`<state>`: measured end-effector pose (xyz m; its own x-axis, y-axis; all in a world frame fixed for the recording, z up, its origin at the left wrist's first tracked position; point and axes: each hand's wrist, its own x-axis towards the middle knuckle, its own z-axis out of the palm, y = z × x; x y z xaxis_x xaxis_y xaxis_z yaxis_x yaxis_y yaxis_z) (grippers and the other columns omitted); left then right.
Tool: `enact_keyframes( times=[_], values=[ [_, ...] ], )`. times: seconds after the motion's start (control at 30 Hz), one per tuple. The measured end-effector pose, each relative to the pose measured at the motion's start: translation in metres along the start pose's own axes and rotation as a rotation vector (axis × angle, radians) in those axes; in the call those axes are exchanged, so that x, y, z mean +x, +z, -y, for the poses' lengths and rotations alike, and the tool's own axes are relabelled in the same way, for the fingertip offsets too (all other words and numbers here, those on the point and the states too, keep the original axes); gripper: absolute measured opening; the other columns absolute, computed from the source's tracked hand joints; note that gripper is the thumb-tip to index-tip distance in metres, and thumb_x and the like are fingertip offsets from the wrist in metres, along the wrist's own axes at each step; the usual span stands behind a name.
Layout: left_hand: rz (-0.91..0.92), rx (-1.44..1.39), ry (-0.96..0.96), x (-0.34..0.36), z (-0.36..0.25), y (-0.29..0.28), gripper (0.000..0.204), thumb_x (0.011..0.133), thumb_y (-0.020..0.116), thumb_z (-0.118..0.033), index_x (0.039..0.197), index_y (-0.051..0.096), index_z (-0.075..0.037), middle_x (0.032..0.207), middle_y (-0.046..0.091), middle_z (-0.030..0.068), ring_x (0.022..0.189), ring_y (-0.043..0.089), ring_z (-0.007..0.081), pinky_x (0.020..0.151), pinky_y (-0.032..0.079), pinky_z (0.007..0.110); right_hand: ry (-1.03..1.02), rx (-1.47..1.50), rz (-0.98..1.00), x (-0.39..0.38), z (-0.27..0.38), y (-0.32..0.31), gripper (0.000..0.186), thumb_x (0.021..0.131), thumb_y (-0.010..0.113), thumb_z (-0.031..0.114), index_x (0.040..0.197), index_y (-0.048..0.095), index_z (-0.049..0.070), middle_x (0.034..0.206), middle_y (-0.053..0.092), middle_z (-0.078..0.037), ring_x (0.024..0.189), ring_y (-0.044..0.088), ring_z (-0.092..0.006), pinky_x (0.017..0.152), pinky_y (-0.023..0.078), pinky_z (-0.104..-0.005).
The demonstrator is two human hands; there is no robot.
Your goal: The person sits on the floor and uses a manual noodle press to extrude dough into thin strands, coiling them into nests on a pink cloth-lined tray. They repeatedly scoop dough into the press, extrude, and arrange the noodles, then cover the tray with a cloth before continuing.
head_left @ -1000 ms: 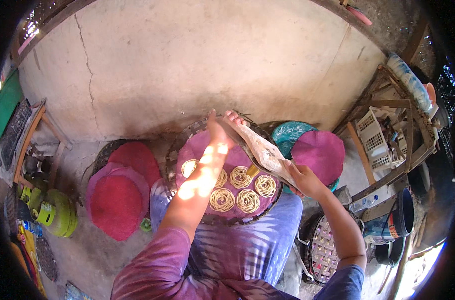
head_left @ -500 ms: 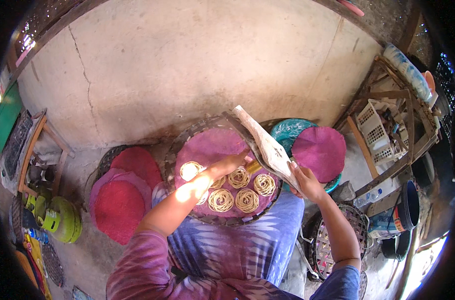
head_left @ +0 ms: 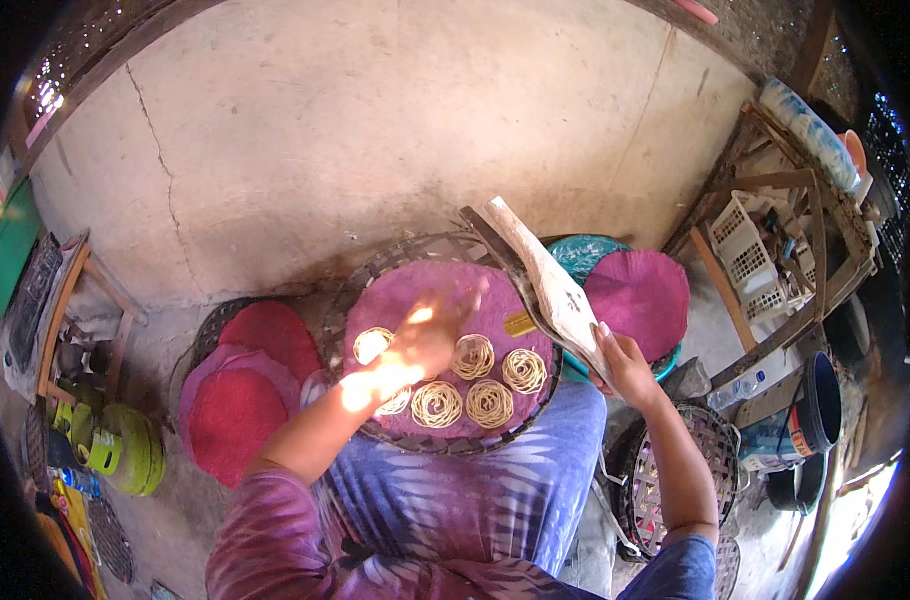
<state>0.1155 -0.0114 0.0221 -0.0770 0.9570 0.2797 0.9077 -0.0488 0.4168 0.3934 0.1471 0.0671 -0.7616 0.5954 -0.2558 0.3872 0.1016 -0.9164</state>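
Observation:
A round woven tray (head_left: 375, 272) rests on my lap, lined with a purple mat (head_left: 425, 290). Several pale coiled noodle nests (head_left: 490, 402) lie on the mat's near half. My left hand (head_left: 425, 335) hovers over the mat, fingers apart, beside one nest (head_left: 372, 344); sunlight washes out the wrist. My right hand (head_left: 620, 362) grips the lower end of a long pale wooden press (head_left: 550, 285), which slants up and left over the tray's right rim.
Red mats (head_left: 245, 385) are stacked on a tray at my left. A purple mat (head_left: 640, 295) on a teal basin sits to the right, a woven tray (head_left: 675, 480) below it. A green gas cylinder (head_left: 130, 450), wooden frames, white baskets (head_left: 750, 255) and a dark bucket (head_left: 815, 405) stand around.
My left hand came off the upper end of the wooden press and dropped onto the mat over the noodle nests. The right hand still holds the press.

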Motion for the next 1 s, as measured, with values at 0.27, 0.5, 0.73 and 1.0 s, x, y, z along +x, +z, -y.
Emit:
enact_keyframes(
  times=[0.27, 0.5, 0.73, 1.0],
  values=[
    [-0.196, -2.225, 0.362, 0.123, -0.001, -0.033, 0.076, 0.088, 0.024, -0.076, 0.097, 0.056, -0.008, 0.085, 0.057, 0.0083, 0.084, 0.056, 0.0263, 0.099, 0.041, 0.048, 0.184, 0.045, 0.229, 0.011, 0.038, -0.022, 0.063, 0.099, 0.025, 0.061, 0.101, 0.056, 0.007, 0.058, 0.050, -0.003, 0.044, 0.044, -0.0100, 0.040, 0.035, -0.0253],
    [-0.699, -2.561, -0.409, 0.166, 0.035, 0.049, 0.063, 0.089, 0.025, -0.071, 0.074, 0.042, -0.012, 0.060, 0.034, 0.0020, 0.058, 0.036, 0.0197, 0.062, 0.037, 0.039, 0.263, -0.412, 0.097, 0.062, 0.038, -0.030, 0.074, 0.096, 0.024, 0.067, 0.083, 0.063, 0.005, 0.054, 0.049, -0.003, 0.043, 0.044, -0.0107, 0.041, 0.035, -0.0281],
    [-0.603, -2.471, -0.016, 0.161, 0.047, 0.035, 0.045, 0.088, 0.033, -0.057, 0.066, 0.040, -0.018, 0.055, 0.033, -0.0042, 0.052, 0.035, 0.0142, 0.061, 0.037, 0.035, 0.307, -0.475, -0.012, 0.050, 0.057, -0.026, 0.076, 0.096, 0.028, 0.065, 0.074, 0.065, 0.002, 0.055, 0.050, -0.004, 0.047, 0.050, -0.0135, 0.044, 0.040, -0.0310],
    [-0.642, -2.417, -0.144, 0.166, 0.031, 0.013, 0.042, 0.089, 0.030, -0.051, 0.064, 0.037, -0.019, 0.052, 0.030, -0.0051, 0.049, 0.033, 0.0126, 0.059, 0.035, 0.033, 0.139, -0.528, -0.151, 0.065, 0.048, -0.021, 0.082, 0.092, 0.032, 0.069, 0.089, 0.068, -0.004, 0.060, 0.059, -0.018, 0.059, 0.063, -0.0266, 0.059, 0.049, -0.0402]
  ],
)
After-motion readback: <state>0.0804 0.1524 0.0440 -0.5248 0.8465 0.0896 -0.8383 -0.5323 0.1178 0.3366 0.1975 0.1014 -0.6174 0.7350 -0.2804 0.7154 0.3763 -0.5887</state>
